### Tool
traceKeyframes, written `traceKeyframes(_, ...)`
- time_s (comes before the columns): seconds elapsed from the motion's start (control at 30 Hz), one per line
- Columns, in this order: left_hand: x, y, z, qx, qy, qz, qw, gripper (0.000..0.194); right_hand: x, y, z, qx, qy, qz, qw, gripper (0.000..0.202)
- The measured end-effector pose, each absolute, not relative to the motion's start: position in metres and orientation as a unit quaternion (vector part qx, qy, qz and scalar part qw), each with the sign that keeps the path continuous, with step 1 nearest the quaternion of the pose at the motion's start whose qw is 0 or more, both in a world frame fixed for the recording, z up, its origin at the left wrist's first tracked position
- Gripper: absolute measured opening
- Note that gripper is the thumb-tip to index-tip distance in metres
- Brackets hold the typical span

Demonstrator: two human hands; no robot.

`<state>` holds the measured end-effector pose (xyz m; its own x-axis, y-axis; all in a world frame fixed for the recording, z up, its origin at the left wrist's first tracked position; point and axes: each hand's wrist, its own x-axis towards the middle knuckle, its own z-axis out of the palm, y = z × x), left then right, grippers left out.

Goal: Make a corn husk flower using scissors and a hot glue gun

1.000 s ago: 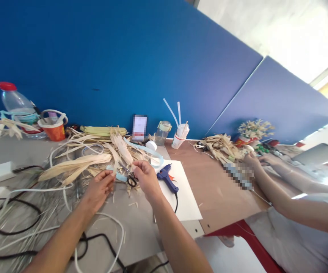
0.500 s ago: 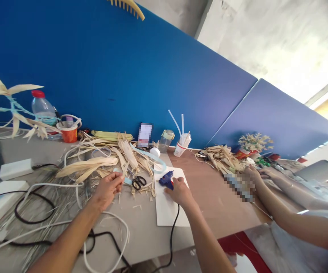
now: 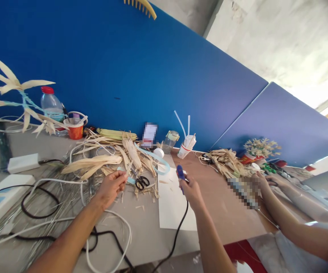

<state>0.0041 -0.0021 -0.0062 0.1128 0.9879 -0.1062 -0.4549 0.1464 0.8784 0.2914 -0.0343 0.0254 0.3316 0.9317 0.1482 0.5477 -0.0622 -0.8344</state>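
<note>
Between the thumb and fingers of my left hand (image 3: 114,186) is a small pale strip of corn husk (image 3: 129,169), its tip pointing up. My right hand (image 3: 192,191) is closed round a blue glue gun (image 3: 180,173), raised over the right edge of a white sheet (image 3: 171,212). A black cord runs down from it past the table edge. Black-handled scissors (image 3: 142,183) lie between my hands. Behind my left hand spreads a heap of dried corn husks (image 3: 92,163). Small husk scraps lie on the sheet.
White and black cables (image 3: 107,232) loop across the table at left, beside a power strip (image 3: 1,197) and thin wires. A paper cup with straws (image 3: 184,149), a lidded jar (image 3: 170,142) and a phone stand at the back. At right a co-worker's hands (image 3: 262,184) are at the table.
My right hand has lifted the glue gun off the white sheet and turned it upward, to the right. My left hand still pinches the husk strip. The whole view has shifted slightly.
</note>
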Motion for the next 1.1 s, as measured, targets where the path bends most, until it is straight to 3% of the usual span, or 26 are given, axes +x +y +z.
traceKeyframes(0.07, 0.004, -0.002, -0.007, 0.350, 0.381, 0.548, 0.657, 0.032, 0.287, -0.038, 0.038, -0.561, -0.470, 0.375, 0.569, 0.029)
traceKeyframes(0.13, 0.004, -0.001, -0.007, 0.349, 0.382, 0.546, 0.659, 0.032, 0.277, -0.042, 0.050, -0.430, -0.446, 0.481, 0.620, 0.036)
traceKeyframes(0.33, -0.002, -0.003, -0.004, 0.352, 0.362, 0.541, 0.672, 0.029, 0.238, -0.043, 0.058, -0.317, -0.484, 0.629, 0.519, 0.040)
traceKeyframes(0.6, -0.009, -0.003, 0.000, 0.343, 0.344, 0.551, 0.678, 0.029, 0.213, -0.028, 0.039, -0.345, -0.588, 0.592, 0.431, 0.045)
traceKeyframes(1.1, -0.011, -0.003, 0.004, 0.349, 0.345, 0.539, 0.684, 0.027, 0.221, -0.027, 0.035, -0.370, -0.650, 0.547, 0.376, 0.043)
